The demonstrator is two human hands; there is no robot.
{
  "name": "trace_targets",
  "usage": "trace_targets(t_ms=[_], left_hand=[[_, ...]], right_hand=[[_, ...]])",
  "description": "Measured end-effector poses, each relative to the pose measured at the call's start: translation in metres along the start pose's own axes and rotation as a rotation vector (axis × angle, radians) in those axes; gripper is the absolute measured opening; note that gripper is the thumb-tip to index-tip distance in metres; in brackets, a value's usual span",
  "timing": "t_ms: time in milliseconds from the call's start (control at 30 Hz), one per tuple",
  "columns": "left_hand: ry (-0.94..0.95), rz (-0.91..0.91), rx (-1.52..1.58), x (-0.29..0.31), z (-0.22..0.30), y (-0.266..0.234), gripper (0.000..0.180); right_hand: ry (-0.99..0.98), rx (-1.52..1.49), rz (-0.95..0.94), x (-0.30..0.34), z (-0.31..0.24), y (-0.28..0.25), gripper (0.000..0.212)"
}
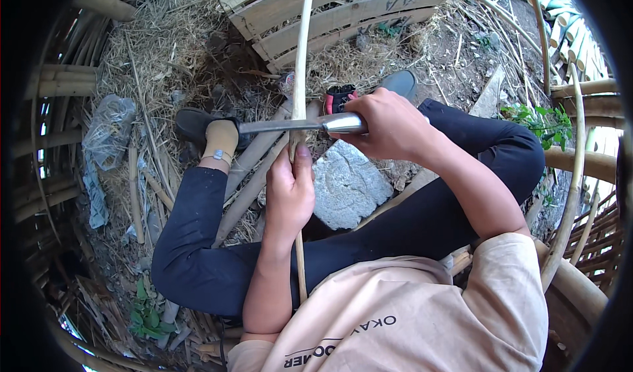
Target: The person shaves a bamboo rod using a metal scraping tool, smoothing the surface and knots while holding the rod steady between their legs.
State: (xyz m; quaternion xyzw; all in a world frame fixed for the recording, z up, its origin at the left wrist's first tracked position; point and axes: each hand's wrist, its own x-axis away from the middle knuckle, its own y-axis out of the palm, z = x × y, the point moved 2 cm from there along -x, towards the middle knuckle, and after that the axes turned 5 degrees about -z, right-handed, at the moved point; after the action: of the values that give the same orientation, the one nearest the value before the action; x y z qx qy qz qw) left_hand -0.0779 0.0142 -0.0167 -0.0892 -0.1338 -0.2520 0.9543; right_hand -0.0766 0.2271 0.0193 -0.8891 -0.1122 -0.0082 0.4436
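Running up from the lap at the lower middle of the frame, a long pale stick (302, 49) reaches the top edge. Its lower stretch lies beside the left forearm (268, 276) and meets the tan shirt (428, 299), probably so the body can brace that end; whether it is tucked in or only passes there, I cannot tell. The dark trousers (395, 230) spread wide to either side, which seems to leave working room between the knees.

At the centre, the left hand (290, 190) grasps the stick just below the crossing blade, thumb lying along it, a hold that looks meant to steady the wood near the tool. The right hand (389, 128) is clenched around the handle of a knife (280, 126), whose blade points left and lies across the stick, apparently touching it; which way the cutting edge faces is unclear. Gripping it from the right lets the blade sit squarely across the wood.

Just beyond the left hand, a rough grey stone (347, 186) sits between the legs, apart from the work. Behind the right hand is a pink-and-black object (339, 99), partly hidden. Farther off, a slatted wooden crate (343, 19) leans at the top, with cut bamboo (568, 35) heaped at upper right.
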Motion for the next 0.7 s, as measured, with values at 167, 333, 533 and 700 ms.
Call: trace_targets(t_ms=[167, 333, 533, 700], left_hand=[[0.036, 0.136, -0.456, 0.006, 0.017, 0.006, 0.031], [0.124, 0.174, -0.477, 0.010, 0.017, 0.004, 0.031], [0.031, 0.134, -0.431, 0.018, 0.024, 0.002, 0.032], [0.011, 0.060, -0.152, 0.004, 0.009, -0.001, 0.035]], right_hand=[[0.093, 0.230, 0.005, -0.006, 0.011, 0.005, 0.014], [0.062, 0.265, 0.093, -0.015, 0.014, 0.003, 0.012], [0.498, 0.407, 0.318, -0.034, 0.078, -0.063, 0.021], [0.414, 0.059, 0.354, -0.010, 0.064, -0.058, 0.023]])
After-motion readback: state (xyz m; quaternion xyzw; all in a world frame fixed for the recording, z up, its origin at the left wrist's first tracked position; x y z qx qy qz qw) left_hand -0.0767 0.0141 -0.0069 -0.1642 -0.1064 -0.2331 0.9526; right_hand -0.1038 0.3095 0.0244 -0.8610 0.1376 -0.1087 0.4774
